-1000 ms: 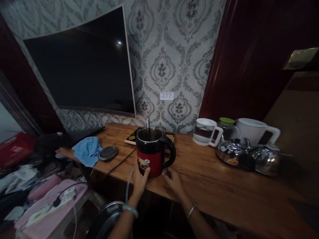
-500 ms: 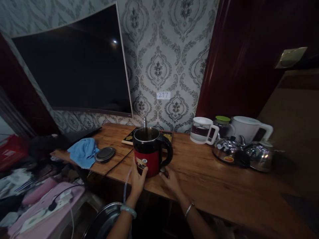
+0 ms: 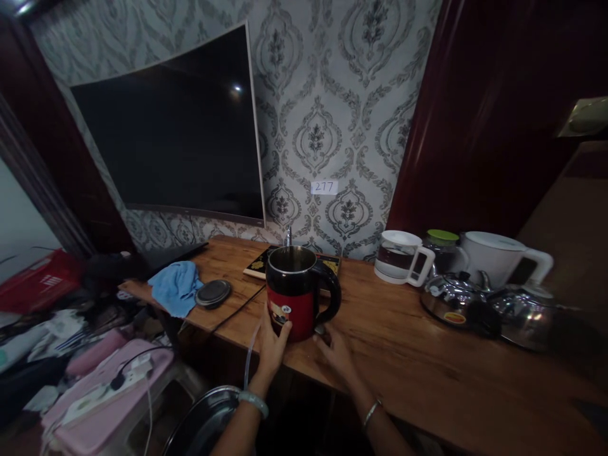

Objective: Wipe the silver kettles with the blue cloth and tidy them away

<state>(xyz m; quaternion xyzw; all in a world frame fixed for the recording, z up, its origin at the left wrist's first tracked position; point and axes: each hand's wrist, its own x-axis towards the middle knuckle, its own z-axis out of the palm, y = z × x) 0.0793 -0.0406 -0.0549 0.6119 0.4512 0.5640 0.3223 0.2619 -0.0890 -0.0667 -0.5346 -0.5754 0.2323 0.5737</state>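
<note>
A black and red electric kettle (image 3: 294, 303) stands upright, lidless, near the table's front edge, its black handle pointing right. My left hand (image 3: 273, 345) is closed round its lower left side, with the thumb across the front. Below the handle, my right hand (image 3: 336, 351) has its fingers curled against the lower right edge of the kettle, at a small grey part too dim to name. Behind the kettle lies a black and gold hob (image 3: 260, 263), with a metal spout (image 3: 289, 236) rising there. A round dark lid (image 3: 213, 293) rests to the left.
A blue cloth (image 3: 175, 288) lies at the table's left end. On the right stand a white-lidded glass jug (image 3: 398, 256), a white kettle (image 3: 494, 253) and shiny metal kettles (image 3: 451, 297). Below left are a metal basin (image 3: 204, 418) and a pink stool (image 3: 109, 392) bearing a power strip.
The whole view has shifted slightly, so everything appears farther right and a little lower. Both hands keep their places on the kettle.
</note>
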